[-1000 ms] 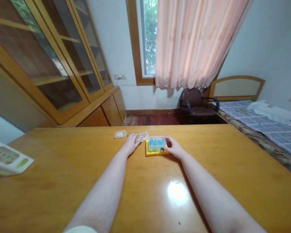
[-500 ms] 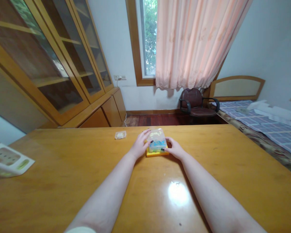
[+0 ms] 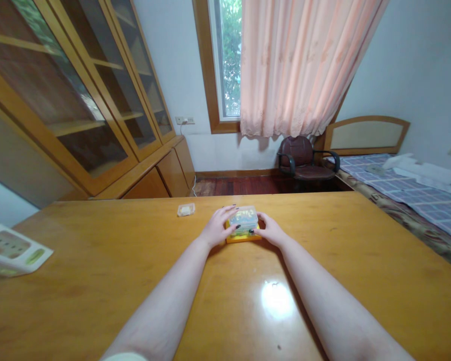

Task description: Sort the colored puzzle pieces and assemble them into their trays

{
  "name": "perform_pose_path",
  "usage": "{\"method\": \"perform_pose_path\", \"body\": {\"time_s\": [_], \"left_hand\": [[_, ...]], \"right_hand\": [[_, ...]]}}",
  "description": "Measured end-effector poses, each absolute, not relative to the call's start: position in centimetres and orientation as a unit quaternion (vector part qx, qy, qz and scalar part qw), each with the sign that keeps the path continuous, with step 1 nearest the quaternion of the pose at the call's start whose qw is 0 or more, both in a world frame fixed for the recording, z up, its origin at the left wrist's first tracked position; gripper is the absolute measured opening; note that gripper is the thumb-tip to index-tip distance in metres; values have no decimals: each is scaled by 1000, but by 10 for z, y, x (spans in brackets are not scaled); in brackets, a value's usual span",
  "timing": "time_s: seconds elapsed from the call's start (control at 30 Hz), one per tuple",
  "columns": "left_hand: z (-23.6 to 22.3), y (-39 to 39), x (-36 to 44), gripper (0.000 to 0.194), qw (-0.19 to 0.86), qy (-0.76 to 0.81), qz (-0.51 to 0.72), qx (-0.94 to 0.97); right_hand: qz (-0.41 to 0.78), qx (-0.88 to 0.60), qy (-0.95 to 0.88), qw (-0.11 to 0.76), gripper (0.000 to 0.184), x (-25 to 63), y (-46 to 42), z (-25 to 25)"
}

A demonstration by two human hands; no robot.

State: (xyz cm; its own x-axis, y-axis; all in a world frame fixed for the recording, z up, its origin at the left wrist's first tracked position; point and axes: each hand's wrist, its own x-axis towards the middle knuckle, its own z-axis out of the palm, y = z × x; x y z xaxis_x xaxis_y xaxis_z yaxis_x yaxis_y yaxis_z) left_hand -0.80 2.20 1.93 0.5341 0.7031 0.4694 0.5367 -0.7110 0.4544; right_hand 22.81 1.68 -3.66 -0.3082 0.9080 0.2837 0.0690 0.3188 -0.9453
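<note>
A small clear plastic box [image 3: 244,217] sits on a yellow base [image 3: 244,239] near the far edge of the wooden table. Its lid lies down flat over the top, with pale yellow marks on it and greenish contents below. My left hand [image 3: 218,228] holds the box's left side, its thumb at the front and its fingers reaching along the lid. On the opposite side my right hand [image 3: 270,231] grips the box, thumb tip on the front face. What lies inside is too small to make out.
A small clear tray [image 3: 186,209] with something pale in it stands on the table [image 3: 135,301] to the left. A white carton [image 3: 17,249] with a window is at the far left. Beyond the table are a maroon armchair [image 3: 300,155], a bed [image 3: 406,185] and a glass-fronted cabinet [image 3: 97,170].
The box's clear lid has come down from a raised tilt to lie flat. My left fingers have lowered slightly with it, while my right hand has stayed in place.
</note>
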Motion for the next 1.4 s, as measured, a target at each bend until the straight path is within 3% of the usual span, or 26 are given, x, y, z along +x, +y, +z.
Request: {"method": "perform_pose_path", "body": {"time_s": [0.27,0.47,0.67,1.0,1.23,1.3,1.4], "left_hand": [[19,22,-9,51,150,357,325,863],[13,23,-12,95,210,406,309,834],[1,25,-15,107,296,426,288,805],[2,26,-14,99,330,421,300,790],[-1,32,-23,108,223,429,276,831],[3,38,-34,98,183,412,296,842],[11,49,-58,60,106,448,320,828]], "right_hand": [[456,-375,-665,458,52,228,16,-34],[459,-376,-664,454,54,229,17,-36],[452,-384,-664,456,55,228,14,-32],[475,-374,-655,454,54,228,14,-32],[467,-371,-662,453,56,229,15,-34],[466,-374,-661,453,57,228,15,-33],[456,-390,-662,449,57,228,13,-30]]}}
